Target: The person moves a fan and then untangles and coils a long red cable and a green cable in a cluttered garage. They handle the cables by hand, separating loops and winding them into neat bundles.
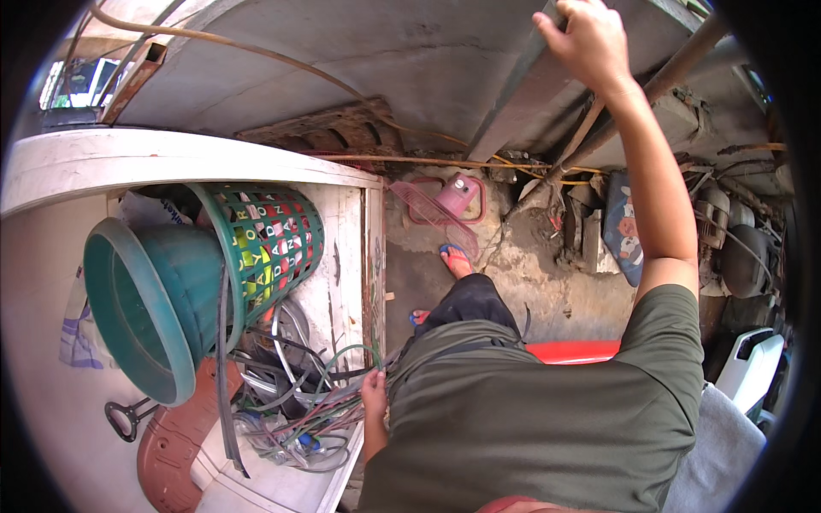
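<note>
My left hand [374,393] is low beside the white cabinet, its fingers closed at a loose bundle of thin electrical wires [321,415], green, grey and reddish. Part of the grip is hidden by my body and the wires. High up, my right hand [590,43] is wrapped over the upper part of a grey post [528,103], thumb on its near side; the fingertips are cut off by the picture's edge. Left of the wires, a green bucket [175,299] lies tipped on its side against a green lattice basket [265,244].
A white wooden cabinet [363,256] frames the left side. A brown curved plastic part [167,445] lies within it. Ahead on the rough floor stand a pink plastic item [457,198] and a pink rack [436,218]. A pole [599,132] slants at right, near dark machinery [748,256].
</note>
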The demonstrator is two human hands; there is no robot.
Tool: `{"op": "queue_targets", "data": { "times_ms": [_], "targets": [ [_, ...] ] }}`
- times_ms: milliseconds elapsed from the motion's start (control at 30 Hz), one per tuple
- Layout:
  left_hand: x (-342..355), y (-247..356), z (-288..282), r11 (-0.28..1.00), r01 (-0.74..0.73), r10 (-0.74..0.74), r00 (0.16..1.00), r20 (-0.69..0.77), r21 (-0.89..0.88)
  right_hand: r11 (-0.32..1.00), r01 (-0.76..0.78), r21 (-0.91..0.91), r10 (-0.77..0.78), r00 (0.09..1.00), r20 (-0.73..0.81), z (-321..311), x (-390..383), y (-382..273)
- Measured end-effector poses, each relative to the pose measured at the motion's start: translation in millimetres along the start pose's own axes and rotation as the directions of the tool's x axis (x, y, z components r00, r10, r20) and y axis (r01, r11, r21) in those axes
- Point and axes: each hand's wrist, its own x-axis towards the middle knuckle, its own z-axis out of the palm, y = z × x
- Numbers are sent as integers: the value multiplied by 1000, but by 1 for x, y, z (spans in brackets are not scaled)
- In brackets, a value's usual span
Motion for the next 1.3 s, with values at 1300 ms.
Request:
{"op": "queue_targets", "data": {
  "times_ms": [1300],
  "targets": [
    [-92, -119, 56, 976, 141, -163, 979, -123, -167, 893, 142, 428, -401, 685, 609, 273, -185, -266]
  ]
}}
